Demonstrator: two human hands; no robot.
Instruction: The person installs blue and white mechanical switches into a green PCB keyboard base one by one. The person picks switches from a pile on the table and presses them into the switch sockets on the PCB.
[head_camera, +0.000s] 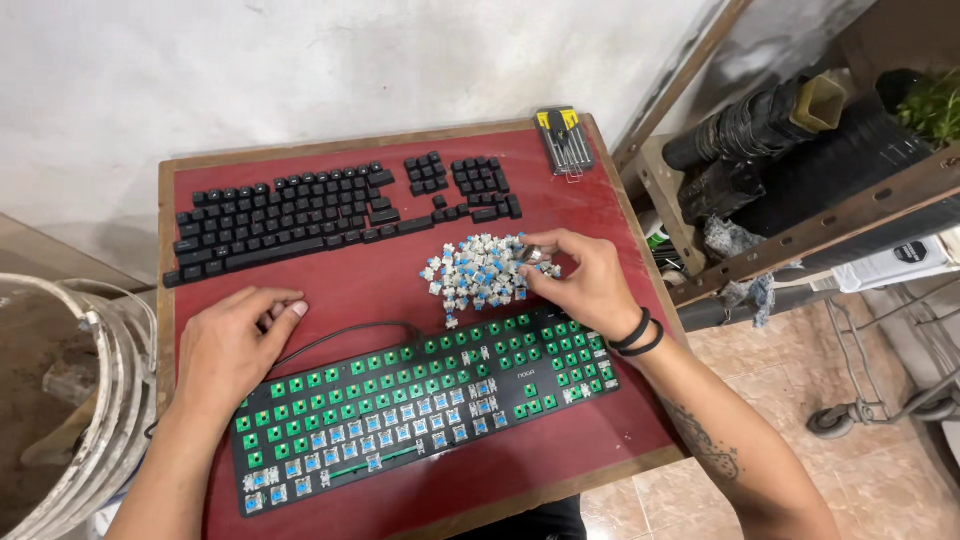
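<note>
Our right hand (585, 280) pinches a switch (532, 256) atop switch pile (480, 272), just behind keyboard (420, 400); left hand (235, 340) loosely curled, empty, at keyboard's back-left edge

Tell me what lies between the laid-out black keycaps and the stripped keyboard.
In the head view, a pile of loose blue-stemmed switches, the right hand picking at it, the left hand, a black cable and bare red tabletop.

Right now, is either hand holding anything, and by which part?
The right hand pinches something small at the pile of key switches; what part it grips cannot be told. The left hand lies flat, holding nothing.
</note>
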